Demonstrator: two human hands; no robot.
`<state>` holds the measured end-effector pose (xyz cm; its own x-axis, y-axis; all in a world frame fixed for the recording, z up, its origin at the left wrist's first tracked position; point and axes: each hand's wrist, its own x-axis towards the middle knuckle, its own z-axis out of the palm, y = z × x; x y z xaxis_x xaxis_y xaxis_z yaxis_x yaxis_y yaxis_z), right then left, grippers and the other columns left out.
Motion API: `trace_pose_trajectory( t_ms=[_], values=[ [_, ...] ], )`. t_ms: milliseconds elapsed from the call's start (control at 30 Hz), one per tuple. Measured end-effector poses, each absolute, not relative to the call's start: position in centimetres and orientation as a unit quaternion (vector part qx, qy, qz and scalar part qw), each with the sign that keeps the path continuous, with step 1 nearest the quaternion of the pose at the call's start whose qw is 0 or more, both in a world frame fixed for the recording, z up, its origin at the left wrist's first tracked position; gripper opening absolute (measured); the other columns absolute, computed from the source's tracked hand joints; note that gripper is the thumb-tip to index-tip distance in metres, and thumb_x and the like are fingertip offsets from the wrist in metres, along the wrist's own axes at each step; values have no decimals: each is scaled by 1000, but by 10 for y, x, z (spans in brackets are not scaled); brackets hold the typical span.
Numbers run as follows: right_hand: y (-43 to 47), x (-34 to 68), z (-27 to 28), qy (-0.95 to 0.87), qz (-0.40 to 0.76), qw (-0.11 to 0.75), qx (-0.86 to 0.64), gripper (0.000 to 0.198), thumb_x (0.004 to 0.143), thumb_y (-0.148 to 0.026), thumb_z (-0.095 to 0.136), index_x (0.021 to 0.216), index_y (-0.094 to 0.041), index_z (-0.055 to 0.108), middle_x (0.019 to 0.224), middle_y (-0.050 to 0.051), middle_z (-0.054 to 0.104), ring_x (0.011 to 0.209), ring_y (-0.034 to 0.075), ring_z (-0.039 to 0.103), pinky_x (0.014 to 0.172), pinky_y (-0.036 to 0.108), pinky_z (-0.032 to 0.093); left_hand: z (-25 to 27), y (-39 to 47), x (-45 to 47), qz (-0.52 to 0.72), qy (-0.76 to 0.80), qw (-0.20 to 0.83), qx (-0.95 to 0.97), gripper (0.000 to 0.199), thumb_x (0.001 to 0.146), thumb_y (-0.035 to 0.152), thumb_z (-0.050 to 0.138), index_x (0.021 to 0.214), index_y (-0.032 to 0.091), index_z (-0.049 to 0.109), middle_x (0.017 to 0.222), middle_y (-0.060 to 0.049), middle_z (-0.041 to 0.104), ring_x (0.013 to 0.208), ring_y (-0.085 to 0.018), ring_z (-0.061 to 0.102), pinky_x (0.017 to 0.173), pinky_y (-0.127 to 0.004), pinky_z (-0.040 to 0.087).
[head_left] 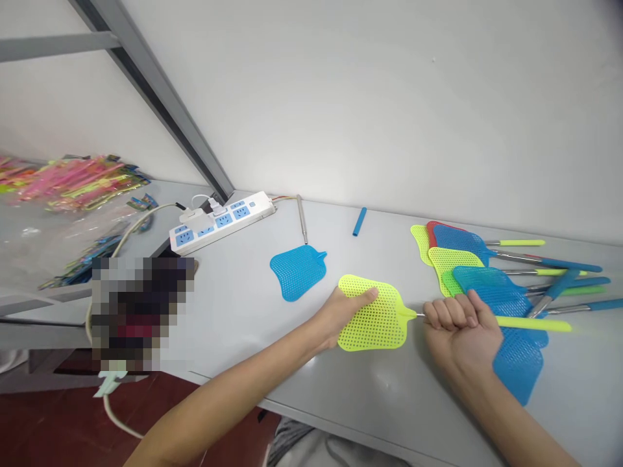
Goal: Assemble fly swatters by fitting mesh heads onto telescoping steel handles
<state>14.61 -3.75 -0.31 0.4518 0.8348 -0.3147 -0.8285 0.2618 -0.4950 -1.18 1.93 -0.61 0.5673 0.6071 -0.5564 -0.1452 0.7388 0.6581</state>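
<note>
My left hand (343,314) grips the left edge of a yellow fly swatter (374,324) by its mesh head, thumb on top. Closed round the swatter's metal shaft is my right hand (457,324), and the yellow handle sticks out to its right. Left of the held swatter lies a loose blue swatter head (299,271). Behind that head are a bare metal rod (302,219) and a short blue handle sleeve (359,222). Under and beyond my right hand lies a pile of fly swatters (457,241) in blue, yellow, red and green.
A white power strip (224,220) with plugs and cables stands at the back left. Beside it is a pixelated patch (146,311). Plastic bags of colourful items (82,181) lie on the far left shelf. A wall (370,97) rises behind the table (233,324).
</note>
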Motion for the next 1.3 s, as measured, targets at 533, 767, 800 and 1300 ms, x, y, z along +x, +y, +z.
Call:
trace_pose_trajectory(
  t_ms=[533,767,800,1300],
  values=[
    [-35,148,8,4,550,770,-323,39,75,-21,43,50,-17,12,42,-6,12,38,8,19,39,22,27,7,29,-15,224,386,837,317,25,70,32,59,85,12,58,85,-14,62,75,-21,59,71,-36,44],
    [-35,149,7,15,546,772,-325,39,74,-19,42,51,-17,12,43,-6,10,37,8,18,38,22,28,6,27,-15,276,384,768,432,27,69,37,59,83,14,58,88,-12,62,75,-19,58,68,-32,45],
    [-35,150,7,19,545,773,-324,38,74,-18,42,51,-17,12,44,-6,9,37,8,18,38,22,28,6,27,-15,279,387,753,453,27,70,38,58,83,14,58,88,-11,62,75,-19,58,68,-31,45],
    [-36,148,-2,40,530,787,-313,37,72,-16,44,52,-18,12,45,-7,9,36,6,16,37,20,27,6,23,-13,270,403,721,495,28,69,40,57,81,14,59,88,-11,63,75,-19,58,64,-29,46]
  ],
)
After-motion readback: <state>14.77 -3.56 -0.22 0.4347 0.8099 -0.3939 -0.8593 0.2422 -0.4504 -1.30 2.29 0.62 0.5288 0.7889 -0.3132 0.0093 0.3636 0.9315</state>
